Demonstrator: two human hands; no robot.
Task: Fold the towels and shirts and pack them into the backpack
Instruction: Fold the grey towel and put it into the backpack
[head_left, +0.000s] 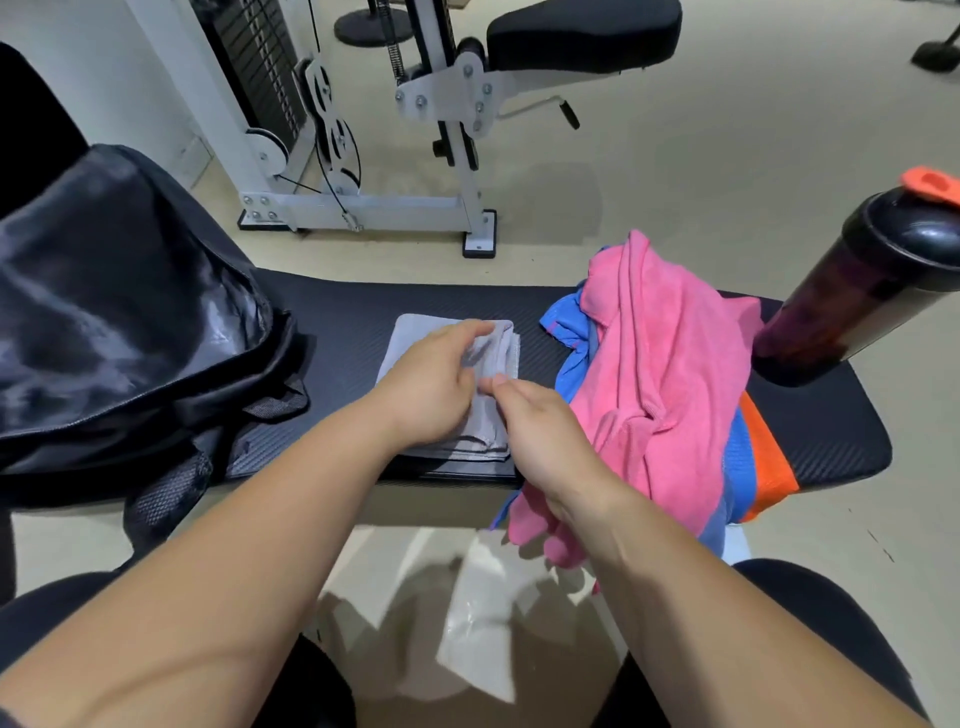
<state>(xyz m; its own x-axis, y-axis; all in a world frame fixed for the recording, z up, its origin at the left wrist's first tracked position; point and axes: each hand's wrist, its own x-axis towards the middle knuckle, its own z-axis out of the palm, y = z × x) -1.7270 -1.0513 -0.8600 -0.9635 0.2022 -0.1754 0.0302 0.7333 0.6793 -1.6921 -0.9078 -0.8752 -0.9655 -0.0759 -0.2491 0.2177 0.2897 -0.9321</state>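
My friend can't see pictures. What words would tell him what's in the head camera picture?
A left hand and right hand hold a folded grey towel on a black gym bench. A black backpack sits at the left end; a heap with a pink towel and blue shirt, and a dark shaker bottle, are on the right.

Forearms extended, left hand (431, 387) curled in grip, right hand (543, 434) pinching

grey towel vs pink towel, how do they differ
The grey towel is folded into a flat rectangle; the pink towel is a loose unfolded heap. The grey towel lies straight on the bench; the pink towel drapes over a blue shirt. Neither is packed yet.
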